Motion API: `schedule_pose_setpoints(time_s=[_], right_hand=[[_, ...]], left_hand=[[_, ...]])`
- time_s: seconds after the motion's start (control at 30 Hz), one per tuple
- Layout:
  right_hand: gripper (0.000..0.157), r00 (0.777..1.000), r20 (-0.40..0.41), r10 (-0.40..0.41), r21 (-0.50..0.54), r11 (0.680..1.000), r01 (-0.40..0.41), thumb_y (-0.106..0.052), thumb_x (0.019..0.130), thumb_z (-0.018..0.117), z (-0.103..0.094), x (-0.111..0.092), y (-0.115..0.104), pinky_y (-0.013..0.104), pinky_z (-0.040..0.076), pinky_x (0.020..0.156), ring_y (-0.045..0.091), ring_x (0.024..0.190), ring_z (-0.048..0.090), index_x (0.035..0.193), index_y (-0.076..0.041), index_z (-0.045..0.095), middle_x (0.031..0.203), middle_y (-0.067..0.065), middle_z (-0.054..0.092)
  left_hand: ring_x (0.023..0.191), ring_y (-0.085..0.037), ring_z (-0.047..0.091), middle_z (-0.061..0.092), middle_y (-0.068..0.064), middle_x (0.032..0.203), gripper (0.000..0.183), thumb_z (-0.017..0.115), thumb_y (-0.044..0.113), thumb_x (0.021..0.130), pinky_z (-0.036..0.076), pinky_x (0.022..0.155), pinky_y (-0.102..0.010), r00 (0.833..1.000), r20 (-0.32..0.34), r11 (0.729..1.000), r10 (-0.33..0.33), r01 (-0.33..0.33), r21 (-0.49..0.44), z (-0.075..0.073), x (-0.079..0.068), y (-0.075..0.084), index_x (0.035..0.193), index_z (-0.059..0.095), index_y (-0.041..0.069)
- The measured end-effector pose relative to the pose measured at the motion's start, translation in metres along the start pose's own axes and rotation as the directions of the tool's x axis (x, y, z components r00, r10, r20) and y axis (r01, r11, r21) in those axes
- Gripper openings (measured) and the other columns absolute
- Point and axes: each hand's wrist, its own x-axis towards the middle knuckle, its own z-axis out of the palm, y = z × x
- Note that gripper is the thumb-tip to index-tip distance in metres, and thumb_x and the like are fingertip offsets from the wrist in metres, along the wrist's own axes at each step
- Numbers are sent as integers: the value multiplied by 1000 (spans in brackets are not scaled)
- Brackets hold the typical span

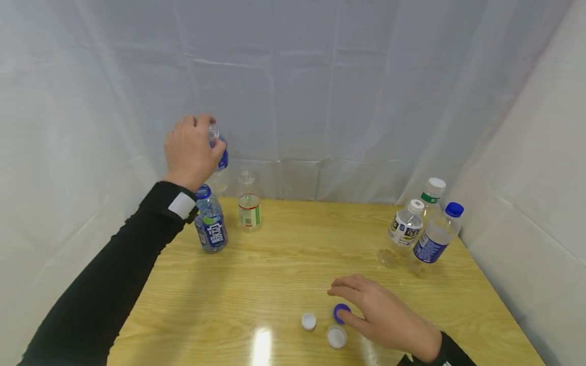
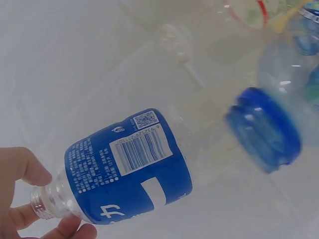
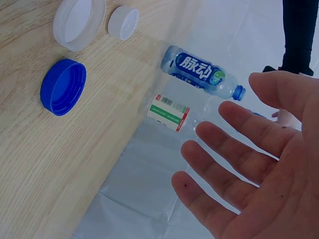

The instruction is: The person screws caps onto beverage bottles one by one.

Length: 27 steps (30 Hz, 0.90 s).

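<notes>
Head view: blue-labelled bottle (image 1: pixel 223 159) (apparently upright) in left hand (image 1: pixel 189 150).

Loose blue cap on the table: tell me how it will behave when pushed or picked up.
The loose blue cap will probably slide rather than roll, since it lies flat, open side up, on the table. It looks like hollow plastic, so it is likely light. Its ribbed side should make it less slippery to pinch.

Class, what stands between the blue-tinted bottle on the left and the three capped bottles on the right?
The head view shows one labelled clear bottle, then bare table up to the capped bottles.
</notes>
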Motion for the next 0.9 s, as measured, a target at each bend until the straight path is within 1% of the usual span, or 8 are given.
schedule_pose_setpoints(time_s=[0.13, 0.23, 0.4, 0.53, 0.63, 0.73, 0.8, 0.9], right_hand=[[33, 1000, -12, -8, 2, 1000, 8, -30, 101, 63, 0, -1, 0, 43, 52, 103, 15, 128, 56, 134, -24, 63, 138, -4, 59], [33, 1000, -13, -10, 11, 1000, 10, -30, 102, 63, -1, -1, 0, 43, 52, 103, 15, 128, 56, 134, -23, 63, 138, -5, 59], [33, 1000, -17, -12, 5, 1000, 12, -30, 102, 62, -1, -1, 0, 44, 52, 103, 16, 129, 56, 135, -24, 62, 139, -5, 58], [33, 999, -27, -19, -16, 1000, 18, -30, 102, 63, 0, -1, 0, 44, 51, 103, 15, 128, 56, 134, -23, 63, 139, -6, 58], [33, 999, -28, -20, -19, 1000, 19, -31, 102, 62, 0, 0, 0, 43, 52, 103, 15, 128, 56, 134, -23, 63, 138, -6, 58], [34, 1000, -16, -9, -6, 1000, 9, -37, 104, 57, 1, 0, 0, 43, 52, 102, 14, 127, 56, 135, -25, 63, 138, -6, 58], [35, 1000, -6, -2, 2, 1000, 2, -42, 105, 53, 1, 0, 0, 42, 52, 102, 14, 127, 56, 135, -26, 62, 139, -6, 58], [38, 1000, 3, 6, 11, 1000, -6, -45, 105, 51, 1, 0, 1, 43, 52, 103, 14, 128, 55, 136, -26, 62, 139, -5, 59]], left_hand=[[95, -40, 55, 59, -23, 111, 39, 57, 19, 97, 47, 79, -55, 995, -75, 997, 65, -68, -34, -13, -3, 13, 133, 58, 4], [90, -38, 54, 59, -23, 109, 38, 56, 19, 97, 46, 74, -52, 990, -102, 992, 101, -108, -65, -25, -9, 23, 132, 59, 4], [81, -34, 51, 58, -20, 103, 38, 57, 18, 95, 40, 64, -44, 987, -93, 984, 132, -142, -111, -42, -21, 38, 130, 60, 5], [76, -31, 48, 59, -17, 99, 37, 59, 20, 94, 35, 59, -39, 985, -71, 978, 156, -164, -129, -50, -35, 47, 129, 61, 6], [71, -28, 47, 60, -17, 100, 37, 60, 21, 94, 33, 53, -36, 984, -47, 974, 172, -177, -143, -52, -47, 51, 129, 63, 6], [65, -25, 44, 61, -16, 102, 37, 61, 21, 95, 31, 48, -34, 983, -10, 970, 183, -182, -160, -50, -62, 54, 129, 63, 7], [61, -24, 42, 60, -15, 101, 37, 61, 22, 95, 29, 46, -33, 981, 8, 968, 194, -190, -163, -46, -71, 55, 128, 63, 7], [58, -21, 39, 59, -14, 100, 35, 62, 22, 95, 28, 45, -31, 978, 29, 964, 208, -200, -173, -36, -86, 55, 127, 64, 8]])
